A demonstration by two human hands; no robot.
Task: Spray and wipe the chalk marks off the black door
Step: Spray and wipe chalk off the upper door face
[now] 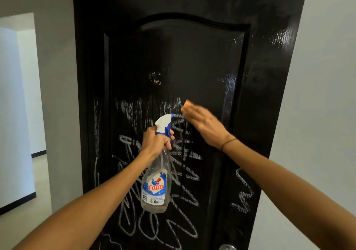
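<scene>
The upper half of the door (192, 57) is seen glossy and free of chalk, so that part is judged to be done. Below the level of the sponge (186, 105), the chalk marks (185, 174) are spread thickly over the inset panel: scribbles, loops and petal shapes running down to the bottom of the view, with a separate squiggle on the stile to the right of the panel and thin strokes on the stile to its left. Roughly half of the visible door is therefore judged to be left, and the lowest part is cut off by the frame edge. A round knob (227, 247) is glimpsed at the bottom, right of the panel.

The bottle (157, 182) is gripped at its neck by the left hand (155, 143), which is closed around it with a finger at the blue trigger; the nozzle is pointed at the door, just left of the sponge. Whether the trigger is being squeezed cannot be told. The bottle is seen to be mostly empty, with a little liquid at the bottom.

The sponge is pressed against the door at the top edge of the chalked area by the right hand (204, 124), laid flat over it with fingers extended; only an orange corner is left showing. The hand is blurred, so a wiping stroke is judged to be under way. The two hands are held near each other, the right slightly above the left.
</scene>
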